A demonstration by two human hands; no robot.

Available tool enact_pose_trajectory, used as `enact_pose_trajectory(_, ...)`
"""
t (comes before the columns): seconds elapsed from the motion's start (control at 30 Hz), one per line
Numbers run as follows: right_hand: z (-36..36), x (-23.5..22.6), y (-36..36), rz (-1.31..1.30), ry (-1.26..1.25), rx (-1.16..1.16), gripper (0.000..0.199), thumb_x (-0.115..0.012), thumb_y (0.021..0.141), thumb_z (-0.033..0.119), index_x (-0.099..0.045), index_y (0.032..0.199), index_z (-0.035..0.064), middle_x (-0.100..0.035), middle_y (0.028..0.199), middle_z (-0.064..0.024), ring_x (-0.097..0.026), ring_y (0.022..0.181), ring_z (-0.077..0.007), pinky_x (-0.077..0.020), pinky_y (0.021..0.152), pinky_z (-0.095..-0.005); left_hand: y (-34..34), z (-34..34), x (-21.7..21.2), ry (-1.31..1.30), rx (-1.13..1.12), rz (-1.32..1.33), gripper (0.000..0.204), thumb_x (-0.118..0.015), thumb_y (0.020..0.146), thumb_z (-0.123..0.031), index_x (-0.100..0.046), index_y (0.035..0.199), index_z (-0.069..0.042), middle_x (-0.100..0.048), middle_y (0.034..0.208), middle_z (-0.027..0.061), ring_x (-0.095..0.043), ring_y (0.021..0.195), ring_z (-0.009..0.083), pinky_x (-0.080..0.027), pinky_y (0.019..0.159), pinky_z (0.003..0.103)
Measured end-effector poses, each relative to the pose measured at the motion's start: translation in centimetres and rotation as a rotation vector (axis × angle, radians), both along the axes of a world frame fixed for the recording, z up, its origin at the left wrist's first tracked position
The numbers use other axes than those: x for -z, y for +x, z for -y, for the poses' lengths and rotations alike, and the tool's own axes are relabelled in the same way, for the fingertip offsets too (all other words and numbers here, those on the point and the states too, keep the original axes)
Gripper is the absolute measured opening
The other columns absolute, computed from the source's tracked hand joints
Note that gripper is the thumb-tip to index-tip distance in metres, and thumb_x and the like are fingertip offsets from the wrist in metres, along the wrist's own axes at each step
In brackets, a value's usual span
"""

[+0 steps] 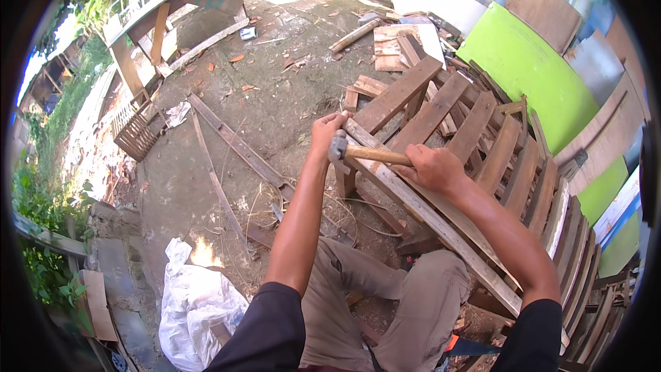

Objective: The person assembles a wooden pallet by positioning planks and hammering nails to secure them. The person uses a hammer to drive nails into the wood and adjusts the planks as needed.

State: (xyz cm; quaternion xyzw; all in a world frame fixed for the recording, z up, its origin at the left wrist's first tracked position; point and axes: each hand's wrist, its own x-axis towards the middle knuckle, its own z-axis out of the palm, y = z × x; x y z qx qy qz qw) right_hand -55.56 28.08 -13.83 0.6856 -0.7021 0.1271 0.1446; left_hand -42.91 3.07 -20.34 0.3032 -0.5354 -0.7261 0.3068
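Observation:
My right hand (435, 165) is wrapped round the wooden handle of a claw hammer (377, 156). The hammer's metal head lies beside my left wrist, over the edge of a long pale wooden strip (441, 231). At the strip's far end, my left hand (328, 129) is closed, its fingertips on the corner of the wood; whether a small nail is between them cannot be seen. The strip runs along the near edge of a slatted wooden frame (457, 114), whose brown boards fan out to the right beneath my right forearm.
Scrap wood (413, 48) and a lime green panel (533, 69) stand behind the frame. Long narrow planks (237, 148) lie on the dirt floor to the left. A white sack (196, 310) sits at my lower left, and a wooden table (175, 10) stands far left.

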Motion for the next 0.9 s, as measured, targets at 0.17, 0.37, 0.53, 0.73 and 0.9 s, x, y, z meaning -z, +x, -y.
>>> enact_pose_trajectory(0.17,0.4,-0.4,-2.4,0.022,0.053,0.113,0.050,-0.062,0.094,0.056,-0.057,0.085,0.0074,-0.064,0.068,-0.0121,-0.069,0.058,-0.0338,-0.0551,0.049,-0.0446,0.0,0.3,0.7,0.021,0.017,-0.052,0.027,-0.071,0.095,-0.021,-0.077,0.106,0.002,-0.074,0.090,0.0058,-0.067,0.076,0.0130,-0.053,0.069,0.028)
enact_pose_trajectory(0.37,0.2,-0.9,-1.1,0.087,0.157,0.117,0.049,-0.062,0.096,0.053,-0.057,0.085,0.0061,-0.067,0.075,-0.0150,-0.070,0.067,-0.0364,-0.0559,0.056,-0.0477,-0.4,0.7,1.3,0.018,0.014,-0.031,0.028,-0.070,0.096,-0.022,-0.076,0.108,0.003,-0.074,0.091,0.0063,-0.067,0.078,0.0136,-0.052,0.071,0.028)
enact_pose_trajectory(0.53,-1.2,-1.3,0.9,0.191,0.191,0.127,0.050,-0.057,0.100,0.052,-0.057,0.089,0.0026,-0.068,0.079,-0.0223,-0.069,0.073,-0.0429,-0.0566,0.066,-0.0524,-0.4,-0.3,0.3,-0.018,0.009,0.025,0.028,-0.068,0.096,-0.021,-0.076,0.107,0.004,-0.074,0.094,0.0078,-0.067,0.079,0.0150,-0.052,0.073,0.028)
enact_pose_trajectory(0.73,-1.3,-2.1,1.3,0.528,0.096,0.296,0.049,-0.060,0.101,0.046,-0.060,0.093,-0.0023,-0.067,0.078,-0.0250,-0.066,0.073,-0.0463,-0.0516,0.067,-0.0513,-0.1,0.4,0.3,-0.050,-0.068,0.016,0.034,-0.070,0.095,-0.024,-0.075,0.110,0.006,-0.075,0.094,0.0082,-0.067,0.079,0.0150,-0.053,0.074,0.028)
enact_pose_trajectory(0.9,-4.9,-2.0,2.8,0.524,0.027,0.435,0.073,-0.082,0.076,0.061,-0.058,0.088,-0.0067,-0.064,0.093,-0.0273,-0.066,0.089,-0.0410,-0.0507,0.078,-0.0489,0.1,0.7,-0.5,-0.326,-0.074,0.303,0.042,-0.077,0.091,-0.036,-0.079,0.102,0.005,-0.074,0.082,0.0079,-0.065,0.071,0.0140,-0.050,0.069,0.030)
